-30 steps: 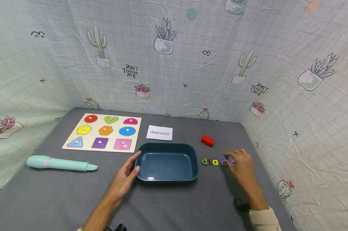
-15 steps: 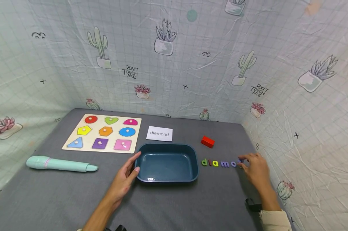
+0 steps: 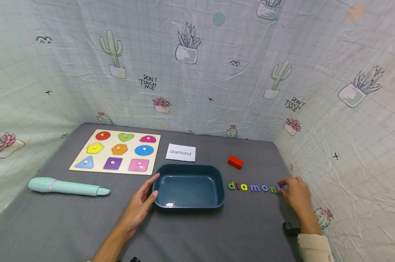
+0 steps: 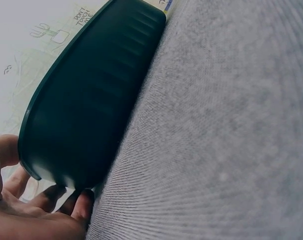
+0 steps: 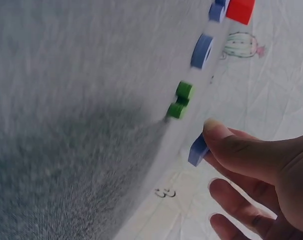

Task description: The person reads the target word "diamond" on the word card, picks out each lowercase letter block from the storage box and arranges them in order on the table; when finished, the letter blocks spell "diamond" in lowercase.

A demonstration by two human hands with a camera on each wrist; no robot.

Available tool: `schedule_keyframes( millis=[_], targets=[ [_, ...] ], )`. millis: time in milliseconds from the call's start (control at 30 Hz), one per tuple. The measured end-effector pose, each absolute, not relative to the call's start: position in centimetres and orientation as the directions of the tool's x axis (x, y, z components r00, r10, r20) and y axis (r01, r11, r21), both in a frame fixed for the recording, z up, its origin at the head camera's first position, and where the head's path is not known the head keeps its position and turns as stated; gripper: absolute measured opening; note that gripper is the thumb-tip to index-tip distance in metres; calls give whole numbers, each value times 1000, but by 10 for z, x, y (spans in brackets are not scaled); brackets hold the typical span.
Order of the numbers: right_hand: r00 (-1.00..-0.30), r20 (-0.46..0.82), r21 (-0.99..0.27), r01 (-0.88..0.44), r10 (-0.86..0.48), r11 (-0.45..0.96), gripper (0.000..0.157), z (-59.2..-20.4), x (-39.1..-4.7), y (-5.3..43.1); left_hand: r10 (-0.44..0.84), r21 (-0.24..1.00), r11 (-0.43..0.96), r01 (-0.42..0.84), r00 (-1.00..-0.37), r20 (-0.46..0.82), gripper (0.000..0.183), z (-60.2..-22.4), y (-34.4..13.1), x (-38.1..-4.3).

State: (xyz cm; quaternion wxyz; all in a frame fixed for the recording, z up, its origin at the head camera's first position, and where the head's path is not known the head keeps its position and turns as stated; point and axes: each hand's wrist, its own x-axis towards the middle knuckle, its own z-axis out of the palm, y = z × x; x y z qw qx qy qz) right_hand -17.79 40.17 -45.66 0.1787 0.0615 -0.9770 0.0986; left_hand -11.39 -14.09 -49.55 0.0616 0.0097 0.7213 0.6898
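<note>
A dark blue plastic tray (image 3: 189,203) stands on the grey table. My left hand (image 3: 139,207) grips its left end, the thumb at the rim and the other fingers against the outer wall, as the left wrist view also shows. To the right lies a row of coloured letters reading "diamon", closing with a green n (image 3: 273,189) after a purple o (image 3: 264,188). At the row's right end my right hand (image 3: 296,193) pinches a purple letter (image 5: 198,151) between thumb and index finger. Which letter it is stays hidden by the fingers.
Behind the tray lies a white card (image 3: 180,153) printed "diamond". A red block (image 3: 235,162) sits behind the letters. At the left are a wooden shape puzzle (image 3: 109,171) and a mint-green wand-like object (image 3: 69,186). Printed cloth walls (image 3: 210,72) surround the table.
My right hand has moved right along the row. The o lies uncovered, the green n has come into view, and a purple letter is now between the fingers. The left hand keeps its place.
</note>
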Motion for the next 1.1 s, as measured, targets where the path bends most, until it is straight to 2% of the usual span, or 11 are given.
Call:
schedule_keyframes(
  millis=[533,867,1100],
  targets=[
    [-990,128,-181,-75,-52,981,13,-465,-199,416,84,997,42,-57,-995,-60,55,-499,-138,-109],
    [-992,118,-184,-68,-47,981,16,-469,-190,430,114,998,34,-50,-992,-53,55,-501,-128,-114],
    [-986,166,-195,-59,-27,979,22,-470,-180,431,139,998,12,-63,-988,-64,56,-503,-124,-116]
  ],
)
